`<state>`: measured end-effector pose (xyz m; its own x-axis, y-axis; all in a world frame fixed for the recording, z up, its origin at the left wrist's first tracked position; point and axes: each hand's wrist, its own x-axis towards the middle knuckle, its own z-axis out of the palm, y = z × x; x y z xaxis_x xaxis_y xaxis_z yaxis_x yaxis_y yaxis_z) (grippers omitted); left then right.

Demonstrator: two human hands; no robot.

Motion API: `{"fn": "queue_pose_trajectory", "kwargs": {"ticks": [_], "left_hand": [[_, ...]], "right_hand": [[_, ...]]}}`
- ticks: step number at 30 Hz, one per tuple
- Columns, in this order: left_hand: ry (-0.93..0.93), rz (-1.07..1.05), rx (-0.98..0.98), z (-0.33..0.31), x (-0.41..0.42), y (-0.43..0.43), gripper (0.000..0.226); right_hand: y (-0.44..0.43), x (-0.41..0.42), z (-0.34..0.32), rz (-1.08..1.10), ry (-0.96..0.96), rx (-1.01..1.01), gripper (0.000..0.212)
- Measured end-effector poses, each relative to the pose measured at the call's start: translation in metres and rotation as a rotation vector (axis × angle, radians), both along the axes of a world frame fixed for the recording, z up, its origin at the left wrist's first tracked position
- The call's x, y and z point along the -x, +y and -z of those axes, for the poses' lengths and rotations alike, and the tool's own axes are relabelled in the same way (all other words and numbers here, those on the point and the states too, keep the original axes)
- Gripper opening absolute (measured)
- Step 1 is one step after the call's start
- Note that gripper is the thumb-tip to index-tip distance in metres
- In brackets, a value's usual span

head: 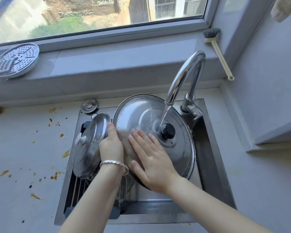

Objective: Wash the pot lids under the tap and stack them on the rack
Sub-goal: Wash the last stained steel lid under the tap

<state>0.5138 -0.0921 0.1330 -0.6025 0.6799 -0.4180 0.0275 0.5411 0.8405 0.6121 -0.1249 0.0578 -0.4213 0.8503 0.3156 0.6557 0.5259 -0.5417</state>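
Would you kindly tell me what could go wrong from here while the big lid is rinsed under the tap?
1. The wet large lid is tilted and gripped only at its rim by the left hand, the right hand lying flat on it; it may slip into the sink.
2. The smaller lid leans on the rack right beside that hand; a bump could topple it.
3. The water stream hits beside the black knob and may splash out.
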Motion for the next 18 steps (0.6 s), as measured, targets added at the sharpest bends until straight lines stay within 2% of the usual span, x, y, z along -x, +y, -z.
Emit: {"fn": "queue_pose_trajectory", "kwargs": {"ticks": [2,8,10,12,14,16,18], "left_hand": [[0.007,-0.005,-0.007,-0.002,-0.001,-0.003,0.053],[0.016,0.054,-0.007,-0.006,-0.01,-0.005,0.055],[-0.025,0.014,-0.011,-0.009,-0.009,-0.002,0.052],[-0.084,-0.064,-0.027,-0.014,-0.004,0.002,0.05],[-0.014,-0.1,-0.005,-0.016,0.006,0.002,0.054],[0.072,-0.13,0.022,-0.013,0.018,0.002,0.059],[0.065,-0.18,0.024,-0.012,0.026,0.001,0.065]], "right_hand": [[-0.003,-0.007,0.004,-0.026,-0.017,0.005,0.06],[0.044,0.01,-0.041,0.105,-0.046,0.206,0.082],[0.04,0.013,-0.044,0.049,-0.031,0.163,0.075],[0.017,0.012,-0.031,-0.068,-0.029,0.016,0.058],[-0.008,0.0,-0.009,-0.131,-0.046,-0.078,0.05],[-0.018,-0.024,0.013,-0.095,-0.035,-0.03,0.048],[-0.016,-0.047,0.024,0.063,0.037,0.148,0.06]]}}
